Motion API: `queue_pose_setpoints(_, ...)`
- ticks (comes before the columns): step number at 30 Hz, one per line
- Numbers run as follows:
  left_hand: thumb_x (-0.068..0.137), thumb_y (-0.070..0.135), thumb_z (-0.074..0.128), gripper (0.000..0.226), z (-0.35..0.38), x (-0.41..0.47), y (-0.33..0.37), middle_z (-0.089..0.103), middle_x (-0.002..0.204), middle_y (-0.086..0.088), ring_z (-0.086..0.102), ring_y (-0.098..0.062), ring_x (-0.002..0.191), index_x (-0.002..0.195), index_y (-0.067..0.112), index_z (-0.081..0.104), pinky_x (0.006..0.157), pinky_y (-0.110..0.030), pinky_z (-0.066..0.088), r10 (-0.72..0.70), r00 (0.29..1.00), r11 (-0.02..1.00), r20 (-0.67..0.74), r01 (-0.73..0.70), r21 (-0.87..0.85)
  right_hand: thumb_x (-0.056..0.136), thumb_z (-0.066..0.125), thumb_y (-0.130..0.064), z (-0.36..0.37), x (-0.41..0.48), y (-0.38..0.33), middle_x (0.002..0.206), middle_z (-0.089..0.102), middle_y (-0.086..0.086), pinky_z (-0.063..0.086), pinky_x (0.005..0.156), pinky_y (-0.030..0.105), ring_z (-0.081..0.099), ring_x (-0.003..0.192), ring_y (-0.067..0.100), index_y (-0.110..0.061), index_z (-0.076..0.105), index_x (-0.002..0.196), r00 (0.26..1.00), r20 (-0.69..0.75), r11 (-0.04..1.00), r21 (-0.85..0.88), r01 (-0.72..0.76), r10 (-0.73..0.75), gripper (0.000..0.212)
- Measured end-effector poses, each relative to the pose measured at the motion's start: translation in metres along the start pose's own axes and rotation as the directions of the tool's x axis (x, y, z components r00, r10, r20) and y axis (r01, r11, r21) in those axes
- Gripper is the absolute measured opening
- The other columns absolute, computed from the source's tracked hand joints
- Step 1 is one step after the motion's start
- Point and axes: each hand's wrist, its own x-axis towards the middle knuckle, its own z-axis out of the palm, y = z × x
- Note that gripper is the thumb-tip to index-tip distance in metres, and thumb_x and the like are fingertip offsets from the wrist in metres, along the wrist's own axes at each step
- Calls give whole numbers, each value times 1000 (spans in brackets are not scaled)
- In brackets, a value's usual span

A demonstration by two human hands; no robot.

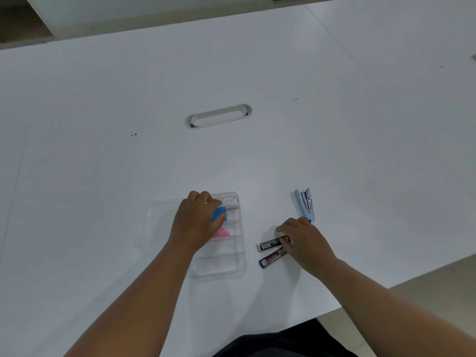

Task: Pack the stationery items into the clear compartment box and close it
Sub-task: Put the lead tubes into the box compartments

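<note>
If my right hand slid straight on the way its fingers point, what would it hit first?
Probably the upper dark lead case, already at the right hand's fingers; past it lies the clear compartment box.

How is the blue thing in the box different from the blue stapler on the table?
The blue piece sits in the clear box, under the left hand; the stapler lies on the table, outside the box. The blue piece is deep blue and short; the stapler is pale blue with a metal strip, and long. The left hand touches the piece; the right hand is beside the stapler, on the dark tubes. Both are blue.
</note>
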Motion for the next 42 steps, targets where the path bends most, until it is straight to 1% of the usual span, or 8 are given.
queue_pose_setpoints(5,78,42,67,28,7,-1,36,62,93,4,48,-22,95,97,22,65,78,-37,46,20,1000,998,21,-19,-66,85,65,-17,-5,-4,18,92,64,-4,52,70,34,54,83,20,-21,66,96,984,123,987,-79,143,-132,11)
queue_pose_setpoints(12,73,52,67,33,26,-27,82,59,84,6,46,-19,84,89,23,64,71,-35,44,120,983,992,140,-112,-63,80,65,-12,-8,9,37,83,59,-1,50,62,37,51,76,20,-17,62,88,967,160,979,-23,204,-198,9)
queue_pose_setpoints(17,72,41,73,31,39,-36,95,59,92,2,48,-24,87,94,21,62,70,-37,41,213,934,971,287,-235,45,77,59,-8,-5,22,39,80,56,2,50,55,40,50,74,22,-12,58,80,962,180,978,-19,210,-203,5)
queue_pose_setpoints(22,76,30,71,14,39,-30,104,59,86,3,46,-23,83,86,22,66,65,-36,40,207,935,968,287,-238,78,73,61,-5,-4,22,47,76,54,5,49,45,40,50,66,22,-9,55,74,960,187,977,-15,215,-208,7)
queue_pose_setpoints(28,79,33,65,20,27,-14,108,59,88,5,43,-21,89,93,20,65,74,-35,36,156,968,987,196,-158,-5,75,61,-11,-18,25,54,76,54,5,48,44,39,49,59,23,-8,57,75,964,168,978,-4,211,-207,5)
queue_pose_setpoints(32,77,32,66,15,13,-14,91,58,84,7,42,-20,88,87,21,64,76,-35,37,99,985,995,141,-97,-22,74,62,-11,-24,35,53,72,53,4,37,38,32,43,51,21,-9,56,71,977,92,980,-17,197,-195,7)
queue_pose_setpoints(35,74,30,68,14,3,-24,70,59,83,7,44,-20,89,84,22,64,78,-35,39,52,989,999,140,-51,-12,74,64,-12,-24,40,46,73,53,3,32,41,28,43,54,18,-9,57,72,975,78,978,-13,210,-208,8)
queue_pose_setpoints(42,74,34,69,21,-14,-53,18,61,89,7,43,-20,90,93,24,66,75,-31,34,-61,986,998,155,55,38,79,60,-17,-19,43,-5,79,52,0,44,48,31,50,67,18,-13,57,80,950,140,960,35,276,-278,5)
